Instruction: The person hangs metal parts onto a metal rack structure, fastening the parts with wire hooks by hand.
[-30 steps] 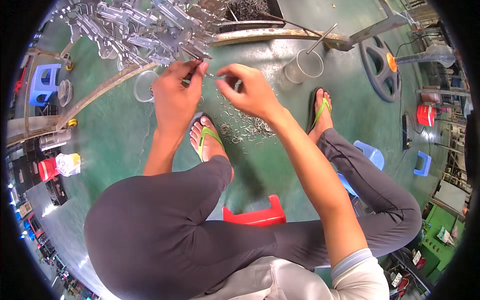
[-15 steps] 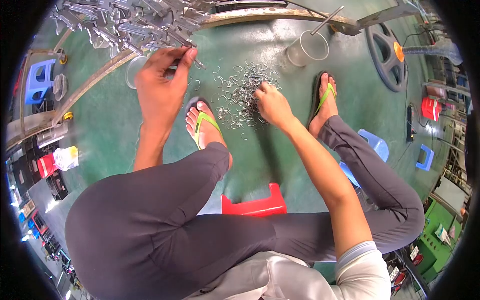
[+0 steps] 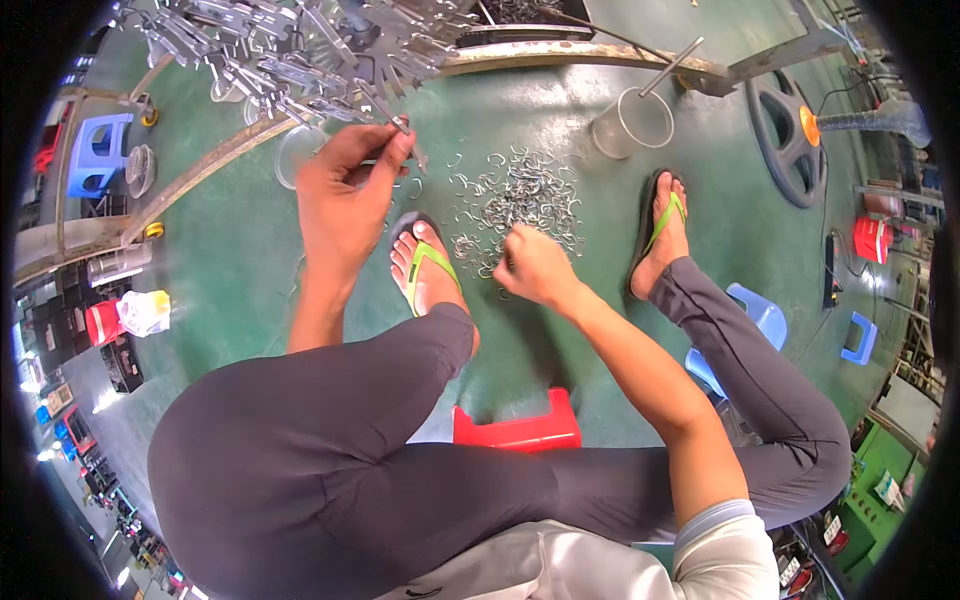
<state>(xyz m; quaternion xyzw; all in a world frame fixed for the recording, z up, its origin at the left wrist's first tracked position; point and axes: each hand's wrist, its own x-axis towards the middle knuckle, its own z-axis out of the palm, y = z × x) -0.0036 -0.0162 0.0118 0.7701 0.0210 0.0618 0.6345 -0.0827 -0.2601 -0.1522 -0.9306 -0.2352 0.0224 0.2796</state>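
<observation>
My left hand [image 3: 345, 205] is raised at the upper left, with thumb and fingers pinched on a thin metal rod [image 3: 418, 158]. Just beyond it hangs a dense cluster of flat, shiny metal pieces [image 3: 300, 75]; where the rod meets them is not clear. A pile of small curved metal hooks [image 3: 535, 190] lies loosely spread on the green floor between the feet. At the pile's near edge is my right hand [image 3: 540, 265], its fingers curled together and pointing down. Whatever its fingertips hold is hidden.
A clear plastic cup [image 3: 632, 125] stands right of the pile, and another clear container [image 3: 298, 158] sits beyond my left hand. A rusty frame bar [image 3: 590, 52] crosses the far side. Near my legs are a red stool [image 3: 520, 430] and a blue stool [image 3: 755, 315].
My right hand has drawn back from the middle of the hook pile to its near edge. My left hand keeps its pinch on the rod. The whole view has shifted slightly.
</observation>
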